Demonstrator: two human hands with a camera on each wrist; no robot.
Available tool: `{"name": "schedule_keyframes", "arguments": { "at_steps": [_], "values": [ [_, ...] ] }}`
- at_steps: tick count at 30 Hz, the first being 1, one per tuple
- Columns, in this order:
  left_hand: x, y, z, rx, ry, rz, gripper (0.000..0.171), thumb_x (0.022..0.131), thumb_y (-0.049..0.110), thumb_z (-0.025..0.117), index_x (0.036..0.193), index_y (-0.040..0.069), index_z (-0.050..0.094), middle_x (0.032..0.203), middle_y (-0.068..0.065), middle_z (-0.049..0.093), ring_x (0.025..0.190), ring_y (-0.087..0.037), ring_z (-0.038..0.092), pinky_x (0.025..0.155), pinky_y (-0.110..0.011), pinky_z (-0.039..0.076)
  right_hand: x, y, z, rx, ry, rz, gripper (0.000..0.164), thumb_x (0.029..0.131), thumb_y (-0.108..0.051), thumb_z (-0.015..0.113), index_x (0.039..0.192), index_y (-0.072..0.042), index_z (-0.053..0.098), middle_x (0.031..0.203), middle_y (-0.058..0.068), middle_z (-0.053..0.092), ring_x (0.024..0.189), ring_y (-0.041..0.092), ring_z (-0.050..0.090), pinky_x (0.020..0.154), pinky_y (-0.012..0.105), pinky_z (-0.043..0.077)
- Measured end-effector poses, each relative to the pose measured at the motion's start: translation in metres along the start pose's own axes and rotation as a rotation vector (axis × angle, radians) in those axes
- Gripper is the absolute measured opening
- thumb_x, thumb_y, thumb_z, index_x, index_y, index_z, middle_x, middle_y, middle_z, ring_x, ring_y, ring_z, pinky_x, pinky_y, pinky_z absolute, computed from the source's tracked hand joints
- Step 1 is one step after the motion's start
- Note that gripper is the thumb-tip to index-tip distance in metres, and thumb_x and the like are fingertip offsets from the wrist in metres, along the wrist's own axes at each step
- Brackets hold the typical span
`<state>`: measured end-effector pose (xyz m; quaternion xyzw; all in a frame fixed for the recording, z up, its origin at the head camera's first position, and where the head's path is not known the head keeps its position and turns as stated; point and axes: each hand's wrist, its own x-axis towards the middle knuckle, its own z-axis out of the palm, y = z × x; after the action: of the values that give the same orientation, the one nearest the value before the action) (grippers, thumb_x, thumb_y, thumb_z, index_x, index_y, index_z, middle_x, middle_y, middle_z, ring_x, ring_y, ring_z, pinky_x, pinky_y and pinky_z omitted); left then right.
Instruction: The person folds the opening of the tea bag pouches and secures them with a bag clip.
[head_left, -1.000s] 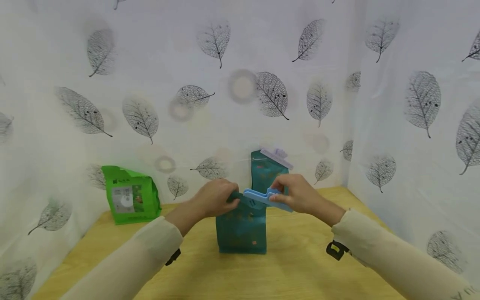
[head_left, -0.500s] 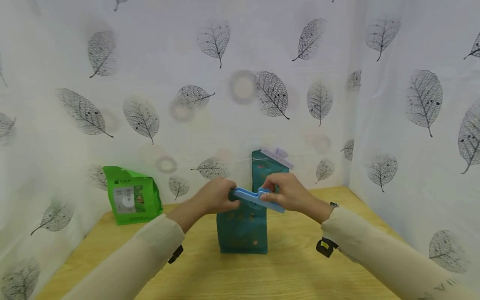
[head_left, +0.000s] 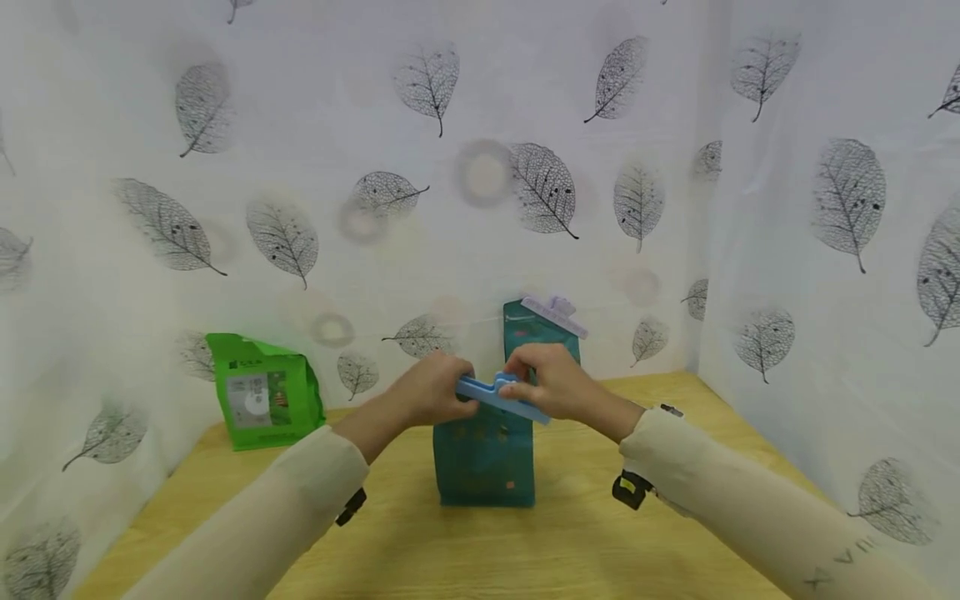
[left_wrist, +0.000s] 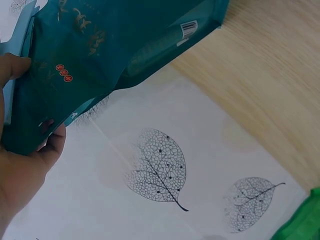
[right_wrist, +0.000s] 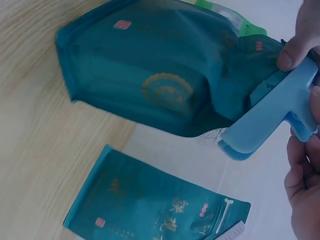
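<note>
A teal stand-up pouch (head_left: 483,471) stands upright on the table, its top folded over. My left hand (head_left: 431,392) grips that top at its left end; in the left wrist view the thumb lies in front of the pouch (left_wrist: 85,55) and fingers behind. Between thumb and fingers, my right hand (head_left: 562,385) pinches the handle of a light blue bag clip (head_left: 486,393). The clip lies slantwise across the pouch's top, its left end reaching the left hand. In the right wrist view, the clip's (right_wrist: 270,115) long bars run along the fold. Whether they bite the pouch is unclear.
Behind and to the right stands a second teal pouch (head_left: 525,325) with a lilac clip (head_left: 553,317) on its top. A bright green pouch (head_left: 266,396) stands at the back left. Leaf-printed white sheeting (head_left: 480,83) encloses the wooden table (head_left: 480,550) at the back and sides.
My right hand has moved left with the blue clip, bringing it across the pouch's top up to the left hand. The left hand has stayed nearly still on the pouch.
</note>
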<state>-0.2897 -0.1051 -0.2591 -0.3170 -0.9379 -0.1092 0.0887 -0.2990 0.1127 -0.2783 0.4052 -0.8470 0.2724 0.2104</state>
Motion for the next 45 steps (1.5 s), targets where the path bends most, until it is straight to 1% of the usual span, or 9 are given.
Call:
{"name": "schedule_keyframes", "arguments": {
  "at_steps": [6, 10, 14, 20, 25, 31, 38, 41, 45],
  "values": [
    [-0.002, 0.0, -0.002, -0.003, 0.006, 0.113, 0.019, 0.086, 0.031, 0.065, 0.092, 0.012, 0.065, 0.079, 0.005, 0.064, 0.062, -0.004, 0.053, 0.061, -0.022, 0.047, -0.013, 0.006, 0.0, 0.024, -0.111, 0.066, 0.04, 0.085, -0.037, 0.067, 0.114, -0.01, 0.06, 0.086, -0.006, 0.059, 0.071, 0.007, 0.053, 0.062, 0.022, 0.046],
    [-0.003, 0.001, -0.005, 0.041, 0.017, 0.14, 0.025, 0.09, 0.036, 0.06, 0.094, 0.012, 0.066, 0.081, 0.005, 0.065, 0.066, -0.004, 0.054, 0.062, -0.022, 0.046, -0.022, 0.011, 0.004, 0.02, -0.159, 0.114, 0.028, 0.085, -0.038, 0.067, 0.099, -0.014, 0.062, 0.078, -0.008, 0.057, 0.064, 0.011, 0.05, 0.056, 0.022, 0.042],
    [-0.005, 0.002, -0.005, 0.155, 0.075, 0.135, 0.025, 0.089, 0.039, 0.061, 0.088, 0.015, 0.066, 0.075, 0.007, 0.063, 0.062, -0.004, 0.05, 0.057, -0.021, 0.043, -0.029, 0.015, 0.016, -0.007, -0.068, 0.071, 0.021, 0.086, -0.031, 0.067, 0.076, -0.017, 0.055, 0.067, -0.008, 0.052, 0.055, 0.007, 0.042, 0.049, 0.02, 0.036],
    [-0.007, 0.005, -0.002, 0.244, 0.179, 0.167, 0.023, 0.086, 0.04, 0.064, 0.079, 0.018, 0.065, 0.067, 0.009, 0.06, 0.055, -0.004, 0.046, 0.05, -0.02, 0.038, -0.037, 0.021, 0.039, -0.063, 0.128, -0.035, 0.027, 0.085, -0.024, 0.068, 0.072, -0.013, 0.047, 0.065, -0.007, 0.04, 0.056, 0.001, 0.033, 0.051, 0.017, 0.031],
    [-0.007, -0.001, 0.002, 0.165, 0.207, 0.132, 0.022, 0.084, 0.042, 0.066, 0.085, 0.02, 0.068, 0.073, 0.01, 0.064, 0.06, -0.002, 0.051, 0.056, -0.021, 0.042, -0.04, 0.024, 0.042, -0.048, 0.2, -0.086, 0.025, 0.082, -0.022, 0.071, 0.073, -0.016, 0.048, 0.065, -0.008, 0.039, 0.056, 0.001, 0.032, 0.051, 0.017, 0.03],
    [-0.013, -0.013, 0.009, -0.004, 0.26, 0.096, 0.03, 0.08, 0.04, 0.071, 0.098, 0.017, 0.065, 0.083, 0.006, 0.067, 0.066, -0.003, 0.055, 0.061, -0.022, 0.046, -0.046, 0.028, 0.042, -0.018, 0.138, -0.045, 0.015, 0.083, -0.027, 0.071, 0.086, -0.015, 0.062, 0.074, -0.01, 0.053, 0.059, 0.008, 0.043, 0.054, 0.018, 0.035],
    [-0.028, -0.022, 0.023, -0.154, 0.328, -0.022, 0.065, 0.076, 0.034, 0.077, 0.129, 0.015, 0.044, 0.083, 0.004, 0.067, 0.064, -0.002, 0.058, 0.063, -0.022, 0.05, -0.054, 0.034, 0.046, -0.009, 0.139, -0.018, 0.016, 0.08, -0.026, 0.073, 0.088, -0.016, 0.064, 0.079, -0.009, 0.058, 0.062, 0.01, 0.047, 0.056, 0.018, 0.038],
    [-0.033, -0.025, 0.032, -0.243, 0.37, -0.049, 0.07, 0.073, 0.029, 0.08, 0.129, 0.014, 0.039, 0.081, 0.003, 0.069, 0.058, -0.005, 0.057, 0.058, -0.022, 0.049, -0.055, 0.035, 0.046, -0.012, 0.152, -0.015, 0.016, 0.08, -0.026, 0.073, 0.088, -0.016, 0.063, 0.078, -0.009, 0.057, 0.06, 0.01, 0.047, 0.055, 0.018, 0.038],
    [-0.041, -0.031, 0.048, -0.301, 0.403, -0.09, 0.062, 0.072, 0.022, 0.081, 0.12, 0.014, 0.043, 0.08, 0.001, 0.071, 0.057, -0.009, 0.056, 0.052, -0.021, 0.046, -0.057, 0.036, 0.046, 0.019, 0.14, 0.066, 0.017, 0.08, -0.027, 0.073, 0.088, -0.017, 0.062, 0.076, -0.01, 0.056, 0.058, 0.01, 0.047, 0.053, 0.018, 0.039]
  ]
}}
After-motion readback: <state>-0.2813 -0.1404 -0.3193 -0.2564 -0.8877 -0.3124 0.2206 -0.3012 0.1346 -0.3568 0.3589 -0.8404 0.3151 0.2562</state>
